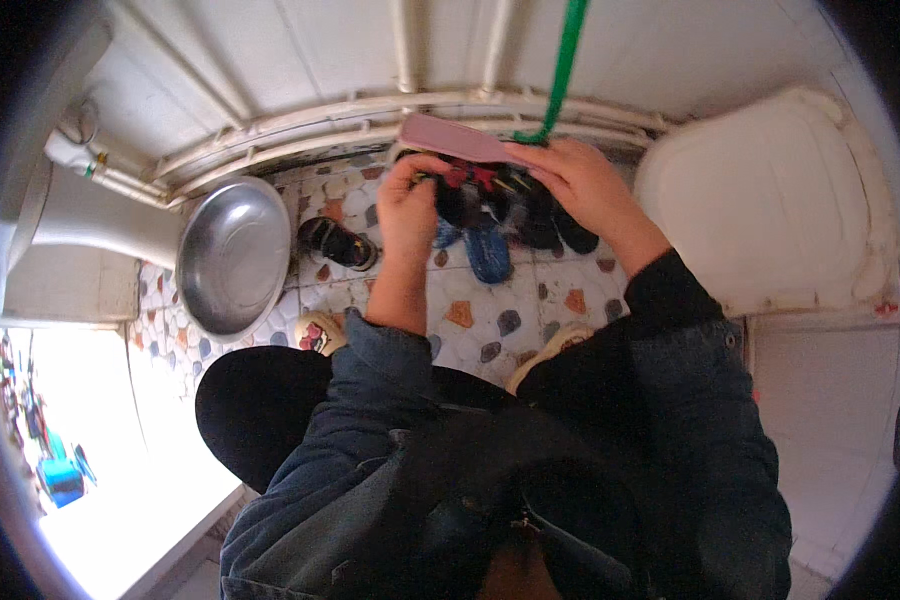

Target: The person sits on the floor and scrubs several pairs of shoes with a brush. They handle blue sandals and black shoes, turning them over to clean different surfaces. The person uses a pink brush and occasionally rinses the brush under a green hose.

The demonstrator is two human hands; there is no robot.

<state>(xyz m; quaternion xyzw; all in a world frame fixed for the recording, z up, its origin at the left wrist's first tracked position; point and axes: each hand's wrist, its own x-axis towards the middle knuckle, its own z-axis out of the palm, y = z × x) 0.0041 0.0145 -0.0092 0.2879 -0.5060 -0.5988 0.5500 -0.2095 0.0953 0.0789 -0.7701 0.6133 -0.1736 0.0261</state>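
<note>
My right hand (574, 180) grips the right end of a flat pink piece (450, 139), which looks like the sole of a slipper. At its lower left edge, my left hand (411, 199) has thumb and fingers closed on it. Dark material with red patches shows just under the pink piece, too blurred to tell whether it belongs to it. Below and between my hands, blue slippers (487, 253) and black footwear (576, 231) rest on the pebble-patterned floor. Another dark shoe (341, 244) lies to the left of my left wrist.
A steel basin (234, 259) leans at the left. A green strap (564, 71) hangs down near my right hand. Pale pipes (330, 112) run along the wall. At the right is a large off-white padded-looking panel (757, 210). My feet wear cream slippers (319, 333).
</note>
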